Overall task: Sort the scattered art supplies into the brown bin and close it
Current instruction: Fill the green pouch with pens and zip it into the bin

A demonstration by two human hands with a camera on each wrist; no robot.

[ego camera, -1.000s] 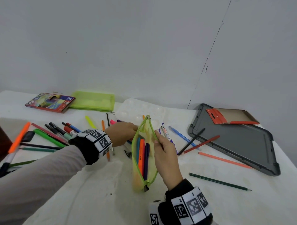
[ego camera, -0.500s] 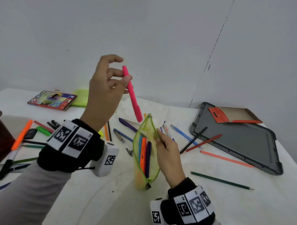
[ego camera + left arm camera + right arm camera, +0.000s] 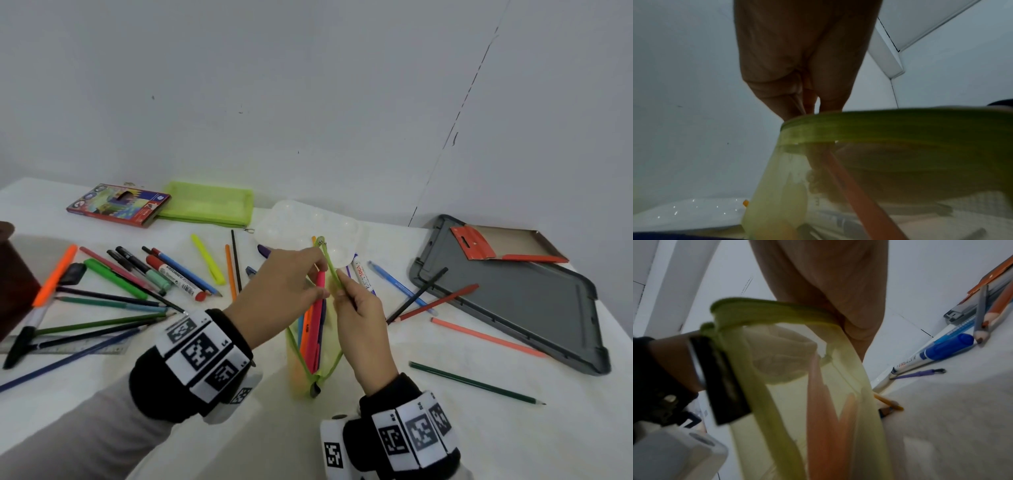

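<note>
- Green mesh pouch (image 3: 313,346): part filled; right hand (image 3: 359,315) pinched its rim, left hand (image 3: 274,301) held pink marker (image 3: 317,318) inside.
- Pens and pencils (image 3: 144,274) on bench (image 3: 342,428): unsorted.
- Grey lid (image 3: 513,294): off.

white table (image 3: 445,428) | on it: pencils (image 3: 476,383), markers (image 3: 178,277), grey lid (image 3: 520,301), ruler (image 3: 68,347)

Translucent green mesh-cloth pouch (image 3: 329,356), glossy white plastic palette (image 3: 308,226), matt grey plastic lid (image 3: 534,308).
</note>
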